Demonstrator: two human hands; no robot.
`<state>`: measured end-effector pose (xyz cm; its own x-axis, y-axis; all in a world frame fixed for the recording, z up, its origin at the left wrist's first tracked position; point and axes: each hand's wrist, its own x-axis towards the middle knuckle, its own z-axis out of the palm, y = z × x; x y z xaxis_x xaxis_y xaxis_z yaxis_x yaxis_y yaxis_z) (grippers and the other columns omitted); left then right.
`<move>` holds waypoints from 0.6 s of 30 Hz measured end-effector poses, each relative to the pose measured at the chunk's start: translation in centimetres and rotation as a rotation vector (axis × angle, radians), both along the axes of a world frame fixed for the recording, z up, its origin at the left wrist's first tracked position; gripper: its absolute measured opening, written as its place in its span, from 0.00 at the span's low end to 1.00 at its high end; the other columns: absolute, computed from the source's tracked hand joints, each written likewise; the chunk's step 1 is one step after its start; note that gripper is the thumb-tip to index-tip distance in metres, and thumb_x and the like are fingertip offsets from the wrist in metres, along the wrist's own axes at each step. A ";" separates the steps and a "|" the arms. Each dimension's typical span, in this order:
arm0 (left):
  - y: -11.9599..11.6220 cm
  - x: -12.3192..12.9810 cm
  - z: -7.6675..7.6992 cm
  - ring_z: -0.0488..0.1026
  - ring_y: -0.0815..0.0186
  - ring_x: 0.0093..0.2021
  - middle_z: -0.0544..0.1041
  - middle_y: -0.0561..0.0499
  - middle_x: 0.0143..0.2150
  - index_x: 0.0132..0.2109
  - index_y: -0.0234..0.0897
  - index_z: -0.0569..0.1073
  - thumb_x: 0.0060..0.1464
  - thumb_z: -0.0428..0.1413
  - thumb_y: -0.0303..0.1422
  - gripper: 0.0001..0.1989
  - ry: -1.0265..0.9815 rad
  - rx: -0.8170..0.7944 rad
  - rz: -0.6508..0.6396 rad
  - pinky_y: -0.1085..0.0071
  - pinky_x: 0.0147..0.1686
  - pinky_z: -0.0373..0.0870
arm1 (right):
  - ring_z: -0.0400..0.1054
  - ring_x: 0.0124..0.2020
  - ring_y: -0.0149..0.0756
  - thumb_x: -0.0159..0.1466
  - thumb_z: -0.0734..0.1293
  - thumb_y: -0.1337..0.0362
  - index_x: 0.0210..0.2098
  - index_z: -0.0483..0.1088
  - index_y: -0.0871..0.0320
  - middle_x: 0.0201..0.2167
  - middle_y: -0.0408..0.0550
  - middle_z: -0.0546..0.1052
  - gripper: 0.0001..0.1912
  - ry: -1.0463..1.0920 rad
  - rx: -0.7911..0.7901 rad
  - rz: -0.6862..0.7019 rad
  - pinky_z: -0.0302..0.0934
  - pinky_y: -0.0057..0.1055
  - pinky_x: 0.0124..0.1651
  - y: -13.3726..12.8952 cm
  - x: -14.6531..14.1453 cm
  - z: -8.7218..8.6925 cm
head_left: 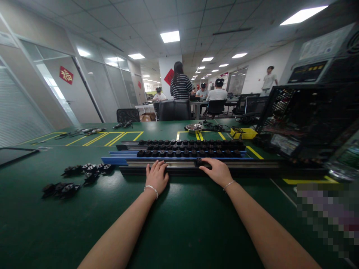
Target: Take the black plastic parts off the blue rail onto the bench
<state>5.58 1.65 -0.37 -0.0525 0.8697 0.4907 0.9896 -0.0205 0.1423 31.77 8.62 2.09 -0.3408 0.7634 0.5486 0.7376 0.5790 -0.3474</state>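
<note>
A long black rail [179, 170] with a metallic strip along its top lies across the green table. My left hand [157, 175] rests on it with fingers stretched out and a little apart. At the rail's middle, my right hand [217, 171] pinches a small black part [199, 162] between thumb and fingers, against the strip. Just behind runs a blue rail [114, 160]. Similar black parts [178, 153] stand in rows on the rails farther back. Loose black parts [89, 169] lie left of my left hand, with another cluster [60, 189] nearer me.
A metal bowl [194, 128] stands behind the rails, near a yellow block [243, 133] and dark cables [214, 126]. An open computer case [303, 123] is at the right. A flat dark tablet-like object [15, 155] lies far left. Several people sit or stand beyond the table.
</note>
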 end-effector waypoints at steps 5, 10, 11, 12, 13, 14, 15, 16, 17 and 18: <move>-0.1 0.1 0.1 0.53 0.59 0.61 0.66 0.49 0.57 0.52 0.45 0.66 0.52 0.46 0.34 0.19 -0.002 -0.006 0.001 0.48 0.60 0.40 | 0.68 0.45 0.38 0.58 0.62 0.54 0.43 0.70 0.54 0.43 0.46 0.75 0.17 0.005 -0.002 0.014 0.62 0.37 0.49 0.0 0.0 0.0; -0.1 0.2 0.2 0.54 0.59 0.61 0.66 0.49 0.57 0.52 0.45 0.66 0.52 0.47 0.34 0.19 -0.006 -0.012 0.012 0.49 0.60 0.40 | 0.68 0.45 0.39 0.58 0.62 0.54 0.43 0.70 0.53 0.43 0.46 0.75 0.17 0.012 0.011 0.027 0.62 0.39 0.49 0.0 0.0 0.0; -0.1 0.2 0.2 0.54 0.59 0.61 0.66 0.49 0.57 0.52 0.45 0.66 0.52 0.47 0.34 0.19 -0.006 -0.013 0.013 0.49 0.60 0.40 | 0.68 0.45 0.39 0.58 0.62 0.54 0.43 0.70 0.53 0.43 0.46 0.75 0.17 0.012 0.013 0.027 0.62 0.39 0.49 0.0 0.0 0.0; -0.1 0.2 0.2 0.54 0.59 0.61 0.66 0.49 0.57 0.52 0.45 0.66 0.52 0.47 0.34 0.19 -0.006 -0.013 0.014 0.49 0.60 0.40 | 0.68 0.45 0.39 0.58 0.61 0.54 0.43 0.70 0.53 0.43 0.46 0.75 0.17 0.010 0.013 0.025 0.62 0.39 0.49 0.0 0.0 0.0; -0.1 0.2 0.2 0.54 0.59 0.61 0.66 0.49 0.57 0.52 0.45 0.66 0.52 0.47 0.34 0.19 -0.006 -0.013 0.014 0.49 0.60 0.40 | 0.68 0.45 0.39 0.58 0.61 0.54 0.43 0.70 0.53 0.43 0.46 0.75 0.17 0.008 0.010 0.022 0.62 0.38 0.49 -0.1 0.0 0.0; -0.1 0.2 0.2 0.54 0.59 0.61 0.66 0.49 0.57 0.52 0.45 0.66 0.52 0.47 0.34 0.19 -0.006 -0.013 0.013 0.49 0.60 0.40 | 0.68 0.45 0.38 0.58 0.61 0.54 0.43 0.70 0.54 0.43 0.46 0.75 0.17 0.005 0.006 0.019 0.61 0.38 0.49 -0.1 -0.1 0.0; -0.1 0.2 0.2 0.54 0.59 0.61 0.66 0.49 0.57 0.52 0.45 0.66 0.52 0.47 0.34 0.19 -0.006 -0.014 0.011 0.49 0.60 0.40 | 0.68 0.45 0.38 0.58 0.61 0.54 0.43 0.70 0.54 0.43 0.46 0.75 0.17 0.003 0.001 0.017 0.61 0.38 0.49 -0.2 -0.1 0.1; -0.1 0.2 0.2 0.54 0.59 0.61 0.66 0.49 0.57 0.52 0.45 0.66 0.51 0.47 0.34 0.19 -0.006 -0.014 0.011 0.48 0.60 0.40 | 0.68 0.45 0.38 0.58 0.61 0.55 0.43 0.70 0.54 0.43 0.46 0.75 0.17 0.000 -0.006 0.017 0.61 0.38 0.49 -0.2 -0.1 0.1; -0.1 0.2 0.2 0.54 0.59 0.61 0.66 0.49 0.57 0.52 0.45 0.66 0.51 0.47 0.34 0.19 -0.007 -0.013 0.010 0.48 0.60 0.40 | 0.68 0.45 0.38 0.59 0.61 0.55 0.44 0.69 0.54 0.43 0.46 0.75 0.17 -0.004 -0.012 0.017 0.61 0.37 0.49 -0.3 -0.1 0.1; -0.1 0.2 0.2 0.54 0.59 0.61 0.66 0.49 0.57 0.52 0.45 0.66 0.51 0.47 0.34 0.19 -0.008 -0.013 0.009 0.48 0.60 0.40 | 0.68 0.45 0.38 0.59 0.60 0.56 0.44 0.69 0.54 0.43 0.46 0.75 0.17 -0.009 -0.018 0.016 0.61 0.37 0.49 -0.3 -0.1 0.2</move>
